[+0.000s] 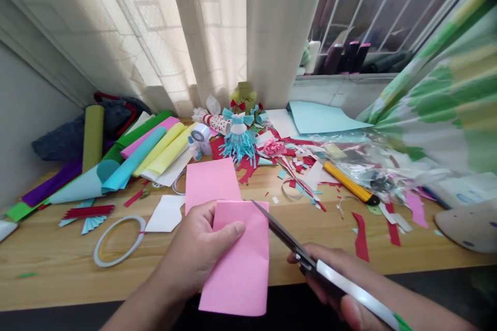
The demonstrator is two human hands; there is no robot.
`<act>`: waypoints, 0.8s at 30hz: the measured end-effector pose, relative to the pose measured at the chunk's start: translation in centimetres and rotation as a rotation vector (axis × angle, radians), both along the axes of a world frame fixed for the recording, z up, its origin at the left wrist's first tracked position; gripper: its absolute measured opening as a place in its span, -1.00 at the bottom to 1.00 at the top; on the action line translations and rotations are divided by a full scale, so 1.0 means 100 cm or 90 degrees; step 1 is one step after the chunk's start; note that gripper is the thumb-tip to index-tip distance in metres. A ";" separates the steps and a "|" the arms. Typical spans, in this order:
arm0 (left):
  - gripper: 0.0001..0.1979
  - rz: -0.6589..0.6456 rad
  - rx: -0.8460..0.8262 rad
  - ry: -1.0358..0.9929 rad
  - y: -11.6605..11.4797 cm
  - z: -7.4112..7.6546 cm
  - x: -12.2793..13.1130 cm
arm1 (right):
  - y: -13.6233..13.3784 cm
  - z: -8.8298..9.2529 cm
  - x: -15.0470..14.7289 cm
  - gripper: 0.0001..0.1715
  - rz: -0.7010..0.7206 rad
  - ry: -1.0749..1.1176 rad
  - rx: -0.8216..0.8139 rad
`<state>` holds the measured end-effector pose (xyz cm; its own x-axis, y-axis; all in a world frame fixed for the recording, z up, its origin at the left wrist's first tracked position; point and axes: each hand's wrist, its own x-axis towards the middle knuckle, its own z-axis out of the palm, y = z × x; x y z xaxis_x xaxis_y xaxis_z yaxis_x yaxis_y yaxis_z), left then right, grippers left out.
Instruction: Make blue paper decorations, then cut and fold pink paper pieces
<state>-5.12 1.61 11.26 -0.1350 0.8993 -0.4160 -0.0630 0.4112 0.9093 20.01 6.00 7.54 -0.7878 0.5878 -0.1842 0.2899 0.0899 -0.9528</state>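
A folded piece of pink paper [244, 264] is pinched in my left hand [205, 238], thumb on top and fingers behind it. My right hand [330, 279] grips a pair of scissors [306, 258] with white handles. The blades point up and left, their tips over the top right corner of the folded paper. Whether the blades are parted around the paper I cannot tell. Behind my left hand a flat pink sheet [212, 181] lies on the wooden table [128, 284]. A cut white paper piece [165, 213] and a roll of double-sided tape [100, 258] lie to the left.
Rolled coloured papers [135, 158] are piled at the back left. A small glue bottle [195, 150] and a blue fringed paper craft [238, 137] stand at the back. Paper scraps [361, 238], a yellow box cutter [347, 182] and clear plastic wrap [365, 160] spread over the right.
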 end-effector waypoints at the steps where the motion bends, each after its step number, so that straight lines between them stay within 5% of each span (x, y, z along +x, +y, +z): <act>1: -0.75 0.034 0.011 -0.008 -0.002 -0.002 0.004 | -0.002 -0.003 -0.003 -0.17 0.018 0.009 -0.017; 8: -0.76 0.193 0.057 -0.059 -0.010 -0.010 0.028 | -0.007 -0.020 -0.025 -0.10 0.032 0.076 -0.086; 19: -0.70 0.230 0.072 -0.041 -0.011 -0.014 0.032 | -0.021 -0.036 -0.040 -0.19 -0.081 0.176 -0.061; 24: -0.70 0.202 0.066 -0.043 -0.011 -0.009 0.027 | -0.015 -0.038 -0.034 -0.20 -0.019 0.159 -0.074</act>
<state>-2.37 0.56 10.34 -0.3906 0.8549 -0.3414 -0.2339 0.2665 0.9350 16.64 4.51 3.76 -0.7999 0.5977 -0.0538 0.0451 -0.0296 -0.9985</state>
